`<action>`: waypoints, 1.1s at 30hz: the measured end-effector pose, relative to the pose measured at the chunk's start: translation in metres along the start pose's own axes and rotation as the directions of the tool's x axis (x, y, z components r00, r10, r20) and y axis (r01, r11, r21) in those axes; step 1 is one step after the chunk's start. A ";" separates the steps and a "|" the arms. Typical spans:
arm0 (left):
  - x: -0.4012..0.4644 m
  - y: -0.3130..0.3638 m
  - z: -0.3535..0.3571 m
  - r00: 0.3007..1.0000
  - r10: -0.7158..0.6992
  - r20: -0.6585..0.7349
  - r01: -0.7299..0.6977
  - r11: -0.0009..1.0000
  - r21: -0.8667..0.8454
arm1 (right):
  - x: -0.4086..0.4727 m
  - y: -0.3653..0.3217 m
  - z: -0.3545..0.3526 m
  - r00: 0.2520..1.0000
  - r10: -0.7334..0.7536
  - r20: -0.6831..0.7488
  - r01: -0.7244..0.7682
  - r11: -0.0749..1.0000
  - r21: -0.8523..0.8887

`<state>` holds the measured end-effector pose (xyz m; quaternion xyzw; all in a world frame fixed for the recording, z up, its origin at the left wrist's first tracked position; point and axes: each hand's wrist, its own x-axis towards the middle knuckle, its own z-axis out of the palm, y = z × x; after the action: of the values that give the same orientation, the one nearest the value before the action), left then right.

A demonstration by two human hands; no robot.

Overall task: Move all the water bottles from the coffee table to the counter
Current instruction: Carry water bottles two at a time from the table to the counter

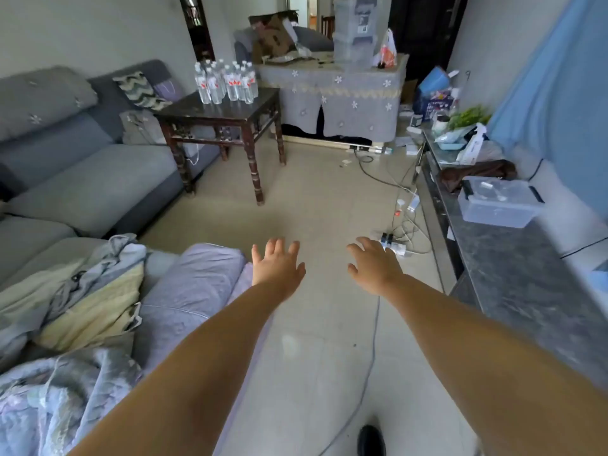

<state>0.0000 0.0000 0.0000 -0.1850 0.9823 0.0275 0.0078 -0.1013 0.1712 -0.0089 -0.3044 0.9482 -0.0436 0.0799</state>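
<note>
Several clear water bottles [226, 81] with red-and-white labels stand clustered on a dark wooden coffee table [194, 110] at the far left-centre of the room. A dark stone counter [513, 255] runs along the right wall. My left hand [278, 266] and my right hand [373, 264] reach forward over the floor, fingers spread, holding nothing. Both hands are well short of the table and the bottles.
A grey sofa [82, 172] with bedding [75, 311] lines the left side. A cloth-covered table [348, 93] stands at the back. On the counter sit a clear plastic box [498, 205], bags and a plant. A power strip [393, 246] and cables lie on the tiled floor.
</note>
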 end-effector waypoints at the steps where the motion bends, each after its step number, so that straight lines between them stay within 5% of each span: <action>1: 0.015 0.004 0.002 1.000 -0.006 0.002 0.006 1.000 0.013 | 0.014 0.008 0.000 1.000 0.000 0.010 0.000 1.000 -0.011; 16: 0.252 0.057 -0.037 0.986 -0.165 -0.009 0.164 0.983 -0.084 | 0.253 0.114 -0.078 0.995 -0.092 0.026 0.093 0.994 -0.064; 33: 0.611 -0.019 -0.067 0.961 -0.275 0.005 0.273 0.952 -0.136 | 0.614 0.132 -0.144 0.981 -0.191 -0.019 0.189 0.979 -0.078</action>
<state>-0.5621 -0.2433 0.0504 -0.3197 0.9431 0.0914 -0.0080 -0.6946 -0.0757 0.0388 -0.3958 0.9167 -0.0192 0.0514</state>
